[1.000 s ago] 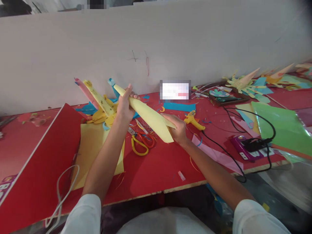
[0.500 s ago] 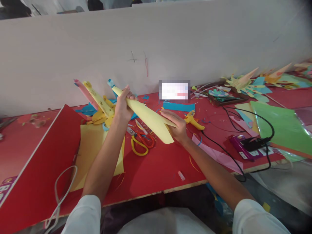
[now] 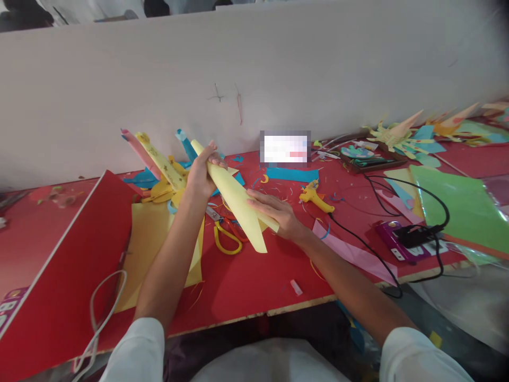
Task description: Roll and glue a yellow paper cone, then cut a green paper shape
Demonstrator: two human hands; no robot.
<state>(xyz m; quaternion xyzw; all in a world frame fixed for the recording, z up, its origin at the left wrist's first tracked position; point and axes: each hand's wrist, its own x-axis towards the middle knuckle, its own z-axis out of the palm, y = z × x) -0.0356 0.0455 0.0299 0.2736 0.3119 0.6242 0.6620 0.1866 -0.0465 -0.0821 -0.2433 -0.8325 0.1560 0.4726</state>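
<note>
A pale yellow paper (image 3: 234, 196), rolled into a long narrow cone, slants over the red table (image 3: 254, 286). Its narrow end points up and left. My left hand (image 3: 204, 170) is wrapped round the roll near that end. Against the wide lower part lies my right hand (image 3: 278, 212), its fingers close together along the paper and its thumb hidden. Scissors (image 3: 227, 239) with yellow and red handles rest under the roll, partly covered by it. To the right of my right hand is a yellow glue gun (image 3: 316, 197) with a black cord.
Finished paper cones (image 3: 163, 164) stand at the left behind a raised red board (image 3: 83, 265). Yellow sheets (image 3: 151, 249) lie beside my left forearm. A blue strip (image 3: 292, 174), a tray (image 3: 371, 162), a purple power strip (image 3: 401, 241) and green sheets (image 3: 457, 207) are further right.
My right hand has moved left along the paper, its fingers now flatter over it. The wide end of the roll has swung left and down, and its tip has shifted slightly right.
</note>
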